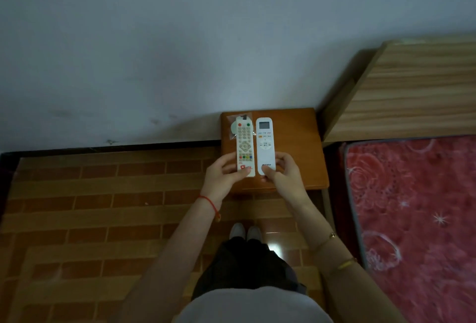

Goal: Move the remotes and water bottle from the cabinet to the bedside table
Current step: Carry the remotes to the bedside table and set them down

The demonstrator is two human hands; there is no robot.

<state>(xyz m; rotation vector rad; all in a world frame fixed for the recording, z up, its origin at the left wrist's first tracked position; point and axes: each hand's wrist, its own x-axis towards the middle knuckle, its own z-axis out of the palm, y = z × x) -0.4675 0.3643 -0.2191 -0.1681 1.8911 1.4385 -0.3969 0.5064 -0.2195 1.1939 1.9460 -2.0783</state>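
I hold two remotes side by side over the brown wooden bedside table (298, 147). My left hand (223, 176) grips the lower end of a cream remote with coloured buttons (245, 146). My right hand (282, 172) grips the lower end of a white remote with a small screen (265, 140). Both remotes point away from me toward the wall. I cannot tell whether they touch the table top. No water bottle and no cabinet are in view.
A small clear plastic packet (233, 127) lies at the table's back left corner, partly under the cream remote. A bed with a red patterned mattress (412, 214) and wooden headboard (412, 86) stands to the right. Brick-pattern floor (103, 207) extends left; the wall is directly behind.
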